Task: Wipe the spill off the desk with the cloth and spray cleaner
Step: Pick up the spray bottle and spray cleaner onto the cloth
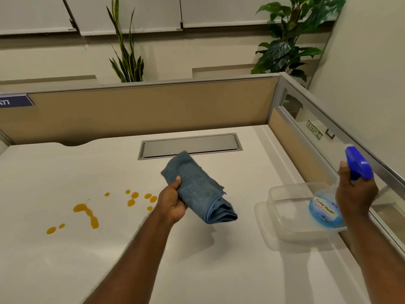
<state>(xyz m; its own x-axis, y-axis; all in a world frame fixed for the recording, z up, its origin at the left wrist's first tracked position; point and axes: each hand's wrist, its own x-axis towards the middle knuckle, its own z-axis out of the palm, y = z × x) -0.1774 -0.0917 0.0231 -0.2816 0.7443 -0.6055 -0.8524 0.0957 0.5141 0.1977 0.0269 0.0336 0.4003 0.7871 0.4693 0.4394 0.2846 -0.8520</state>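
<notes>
- The left hand (173, 202) is closed around a folded blue cloth (197, 189), thumb on top and fingers hidden beneath; the cloth is held up off the desk (65, 270), its shadow falling on the surface below it.
- The right hand (356, 194) is wrapped around the neck of a spray cleaner (326, 212), a clear bottle of blue liquid with a blue trigger head (358, 164); the bottle's lower part is in or just above a clear plastic container (285, 216).
- That container stands at about 3 o'clock from the cloth, close to the right-hand partition; whether the bottle's base touches it I cannot tell.
- The spill (87, 212) is orange liquid on the white desk, at about 9 o'clock from the left hand: one long smear, two drops at its 7 o'clock, and a loose scatter of roughly seven smaller drops just left of the left wrist.
- One cloth, one spray bottle, one container.
- A grey cable flap (190, 145) is set into the desk at 12 o'clock from the cloth.
- Two plants (128, 62) rise behind the beige partition (142, 106), one at 12 o'clock, one at 2 o'clock.
</notes>
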